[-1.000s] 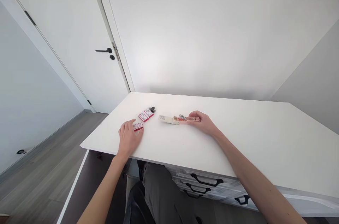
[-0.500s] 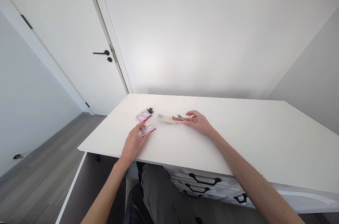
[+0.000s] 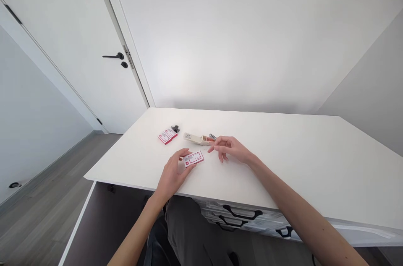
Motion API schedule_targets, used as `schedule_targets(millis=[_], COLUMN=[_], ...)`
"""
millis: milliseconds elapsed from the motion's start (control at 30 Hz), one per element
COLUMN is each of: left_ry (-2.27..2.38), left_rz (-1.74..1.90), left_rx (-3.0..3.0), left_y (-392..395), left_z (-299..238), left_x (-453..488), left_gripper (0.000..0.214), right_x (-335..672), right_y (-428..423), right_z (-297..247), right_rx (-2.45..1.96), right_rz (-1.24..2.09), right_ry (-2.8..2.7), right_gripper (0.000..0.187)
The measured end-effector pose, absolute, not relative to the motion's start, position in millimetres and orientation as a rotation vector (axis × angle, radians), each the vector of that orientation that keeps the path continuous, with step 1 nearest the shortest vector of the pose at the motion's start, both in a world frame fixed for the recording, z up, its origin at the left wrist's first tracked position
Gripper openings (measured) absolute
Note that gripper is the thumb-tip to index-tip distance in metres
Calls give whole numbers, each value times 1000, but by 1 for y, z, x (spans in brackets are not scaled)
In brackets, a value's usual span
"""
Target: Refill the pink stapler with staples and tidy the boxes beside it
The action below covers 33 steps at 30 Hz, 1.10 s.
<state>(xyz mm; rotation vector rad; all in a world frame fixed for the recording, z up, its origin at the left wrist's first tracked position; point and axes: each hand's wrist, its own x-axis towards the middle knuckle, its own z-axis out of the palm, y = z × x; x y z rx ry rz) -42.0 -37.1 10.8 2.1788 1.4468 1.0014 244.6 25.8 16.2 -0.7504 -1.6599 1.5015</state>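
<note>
My left hand [image 3: 173, 173] grips a small red-and-white box [image 3: 193, 158] by its edges, thumb at the near side and fingers at the far side. My right hand [image 3: 229, 149] is just right of this box, fingers apart and bent downward, with nothing seen in it. Behind the hands lies a long, opened-out stapler [image 3: 194, 138], cream on the left with reddish and metal parts on the right. My right hand hides its right end. Two more red-and-white boxes [image 3: 167, 135] lie side by side at the left, with a black binder clip [image 3: 175, 128] at their far corner.
Everything lies on a white desktop [image 3: 299, 165] that backs onto a white wall. Drawers with black handles [image 3: 243, 212] sit below its front edge, and my legs [image 3: 185, 228] are under it. A white door with a black handle [image 3: 113, 56] stands at the left.
My left hand has moved right with the small box, now turned toward my right hand. My right hand has let go of the stapler and come toward me. The view has tilted slightly downward.
</note>
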Motion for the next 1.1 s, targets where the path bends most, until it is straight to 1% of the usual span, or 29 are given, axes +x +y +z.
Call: schedule_targets(millis=[367, 633, 767, 967, 1100], left_ry=[1428, 1400, 1367, 1376, 1430], left_rz=[964, 910, 909, 941, 929], left_rx=[2213, 2225, 2238, 2215, 2215], left_y=[-40, -41, -41, -40, -38], left_z=[6, 7, 6, 5, 4], left_x=[-43, -43, -43, -42, -41], left_gripper=[46, 50, 48, 38, 37], right_x=[233, 224, 217, 213, 214], right_y=[25, 18, 17, 17, 15], right_z=[6, 8, 3, 0, 8], right_rx=[-683, -722, -837, -899, -888], right_rz=[1649, 1675, 1571, 1340, 1161], right_ry=[-1769, -1812, -1752, -1726, -1680], right_gripper=[28, 34, 37, 35, 32])
